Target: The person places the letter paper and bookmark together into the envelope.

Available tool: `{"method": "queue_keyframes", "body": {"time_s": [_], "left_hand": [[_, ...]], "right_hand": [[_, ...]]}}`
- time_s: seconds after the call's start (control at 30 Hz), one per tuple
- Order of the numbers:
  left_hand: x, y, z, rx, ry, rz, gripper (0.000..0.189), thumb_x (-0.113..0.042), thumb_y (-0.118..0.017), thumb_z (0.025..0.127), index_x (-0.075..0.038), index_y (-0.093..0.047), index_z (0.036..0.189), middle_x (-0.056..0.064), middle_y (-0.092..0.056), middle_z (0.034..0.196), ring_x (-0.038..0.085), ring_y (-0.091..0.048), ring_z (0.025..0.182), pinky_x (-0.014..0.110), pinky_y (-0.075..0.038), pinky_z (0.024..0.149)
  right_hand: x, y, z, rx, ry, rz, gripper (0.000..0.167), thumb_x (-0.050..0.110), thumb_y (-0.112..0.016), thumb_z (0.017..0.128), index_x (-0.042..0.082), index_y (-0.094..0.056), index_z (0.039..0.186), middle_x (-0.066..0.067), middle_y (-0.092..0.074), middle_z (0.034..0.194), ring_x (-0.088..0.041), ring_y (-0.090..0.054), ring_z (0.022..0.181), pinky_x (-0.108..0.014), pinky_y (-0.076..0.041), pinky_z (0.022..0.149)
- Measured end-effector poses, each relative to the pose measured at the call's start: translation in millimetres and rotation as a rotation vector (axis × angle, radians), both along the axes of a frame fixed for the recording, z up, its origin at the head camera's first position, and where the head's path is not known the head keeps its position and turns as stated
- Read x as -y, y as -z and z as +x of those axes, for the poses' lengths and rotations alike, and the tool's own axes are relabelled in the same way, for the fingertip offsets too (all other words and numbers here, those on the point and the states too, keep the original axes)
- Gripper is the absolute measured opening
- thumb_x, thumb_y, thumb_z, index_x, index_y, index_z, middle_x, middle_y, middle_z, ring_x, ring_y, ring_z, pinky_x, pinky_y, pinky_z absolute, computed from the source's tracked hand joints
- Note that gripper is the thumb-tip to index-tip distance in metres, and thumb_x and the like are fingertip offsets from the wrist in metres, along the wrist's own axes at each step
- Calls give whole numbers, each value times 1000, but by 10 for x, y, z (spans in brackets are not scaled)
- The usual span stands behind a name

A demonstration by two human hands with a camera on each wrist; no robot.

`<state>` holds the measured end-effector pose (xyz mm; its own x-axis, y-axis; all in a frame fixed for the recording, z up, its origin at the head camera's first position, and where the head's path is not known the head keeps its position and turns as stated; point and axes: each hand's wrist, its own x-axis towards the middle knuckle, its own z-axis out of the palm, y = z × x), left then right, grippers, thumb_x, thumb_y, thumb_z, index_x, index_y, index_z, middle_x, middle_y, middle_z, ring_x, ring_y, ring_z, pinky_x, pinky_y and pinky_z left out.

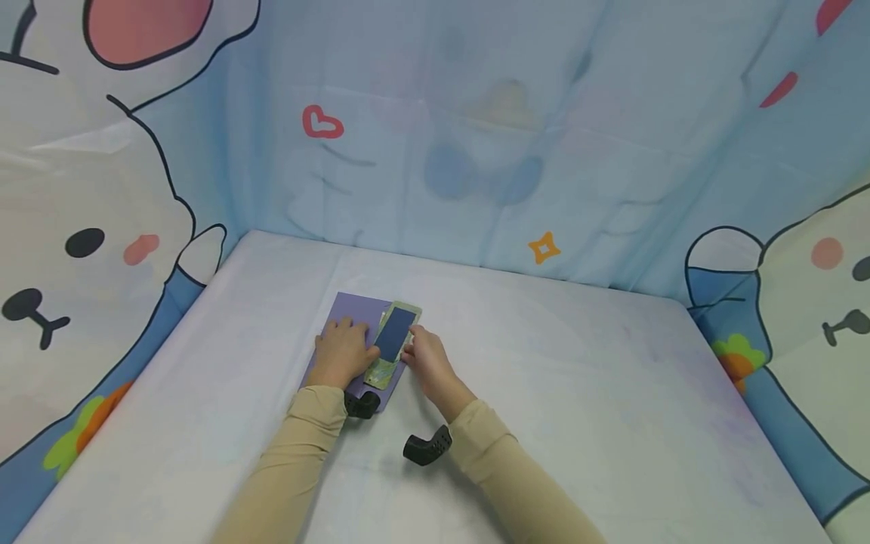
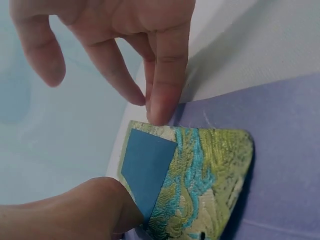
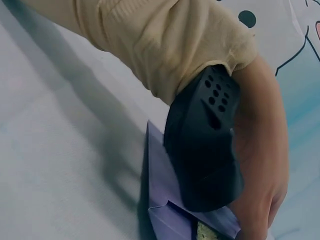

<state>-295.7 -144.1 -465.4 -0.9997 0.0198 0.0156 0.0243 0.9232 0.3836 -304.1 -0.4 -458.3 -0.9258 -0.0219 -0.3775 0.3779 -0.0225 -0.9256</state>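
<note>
A long green-and-blue patterned card (image 1: 381,374) with a dark blue panel (image 1: 396,333) lies on a flat purple folder (image 1: 356,306); its exact kind is unclear. My left hand (image 1: 342,353) rests on the folder, fingers spread, its thumb touching the card's left side. In the left wrist view, that thumb (image 2: 107,207) presses near the panel (image 2: 147,162), and swirls with a raised look cover the card (image 2: 200,175). At the card's right edge, my right hand (image 1: 430,368) pinches with bent fingers. Its fingertips are hidden in the right wrist view, where folded purple edges (image 3: 160,175) show.
White cloth covers the table (image 1: 598,393). A blue printed curtain (image 1: 435,113) with cartoon animals hangs at the back and sides. Black camera mounts (image 1: 427,446) sit at both wrists, the left one (image 1: 362,406) close over the folder's near edge.
</note>
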Motion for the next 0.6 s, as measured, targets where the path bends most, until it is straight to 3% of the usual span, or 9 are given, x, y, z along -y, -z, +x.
{"method": "queue_keyframes", "body": {"time_s": [0.1,0.17,0.23,0.3,0.37,0.47,0.6], "left_hand": [[7,5,-3,-1,-1,0,48,-32,-60,88,-9,-58,129,20,-49,138,43,-41,128,66,-35,99],[8,1,-8,0,-2,1,48,-32,-60,88,-9,-58,129,20,-49,138,43,-41,128,66,-35,99],[10,-5,-11,0,-5,1,48,-32,-61,88,-9,-58,129,20,-49,137,43,-41,128,66,-35,98],[12,-4,-14,1,-6,-2,48,-32,-61,87,-9,-58,129,20,-50,137,43,-41,127,66,-36,98],[11,-2,-17,2,-7,-2,48,-33,-61,87,-9,-58,129,20,-50,137,43,-41,127,66,-36,98],[3,4,-17,2,-9,-2,49,-33,-61,87,-9,-58,129,19,-50,137,43,-41,127,66,-36,98],[-14,18,-21,8,-12,1,49,-34,-61,87,-10,-58,129,19,-50,137,43,-41,128,65,-35,98]], "right_hand": [[4,-27,-32,-1,-36,77,60,29,-34,99,-6,-26,146,-24,-27,151,-33,-32,139,-43,-24,116],[5,-52,-72,1,-44,95,60,30,-35,98,-6,-26,146,-23,-25,153,-35,-26,143,-44,-20,117],[4,-60,-125,1,-36,96,60,29,-37,98,-6,-27,146,-23,-30,151,-34,-28,142,-43,-21,117],[-2,-48,-187,5,-11,94,61,27,-41,97,-5,-25,147,-22,-40,144,-29,-46,128,-40,-27,115],[-14,-10,-256,1,22,109,61,23,-44,96,-4,-24,147,-18,-51,129,-20,-58,102,-36,-39,106],[-46,65,-351,-26,74,135,61,16,-48,94,-3,-25,148,-11,-55,107,-9,-52,70,-25,-49,82],[-93,146,-435,-101,80,165,51,9,-50,91,-3,-41,140,-13,-61,102,-7,-55,65,-18,-49,64]]}}
